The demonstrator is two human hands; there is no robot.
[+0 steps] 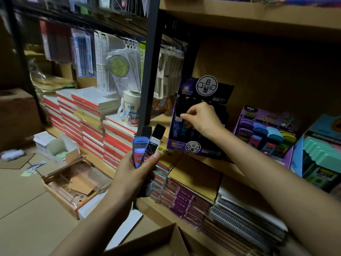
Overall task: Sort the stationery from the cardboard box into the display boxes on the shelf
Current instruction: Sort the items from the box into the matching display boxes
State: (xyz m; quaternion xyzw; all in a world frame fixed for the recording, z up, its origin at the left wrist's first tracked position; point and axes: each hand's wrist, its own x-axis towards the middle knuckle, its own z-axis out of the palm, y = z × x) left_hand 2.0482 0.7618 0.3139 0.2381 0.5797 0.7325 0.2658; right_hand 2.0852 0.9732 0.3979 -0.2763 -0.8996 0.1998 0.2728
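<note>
a: where does it all sit?

b: the shelf point(162, 118) carries the purple display box point(175, 145), well above the cardboard box point(166, 241) at the bottom edge. the right hand point(203, 119) reaches into the display box's open front. the left hand point(132, 174) hangs just in front of the shelf edge.

a: and the fingers?

b: the right thumb and fingers point(185, 115) are pinched together on the top end of a small lead case point(178, 119), which stands among the dark cases in the box. the left hand's are curled round a fan of at least 2 cases: a black case point(156, 139) marked 2b/0.7 and a blue case point(139, 145). the thumb presses on the black one's lower face.

a: how will they handle?

b: i'd judge them light, stiff plastic, thin and slick, so they could slide out of that fan. best taken by the narrow sides near the upper end, 1 at a time, and lowered upright into a gap.
</note>
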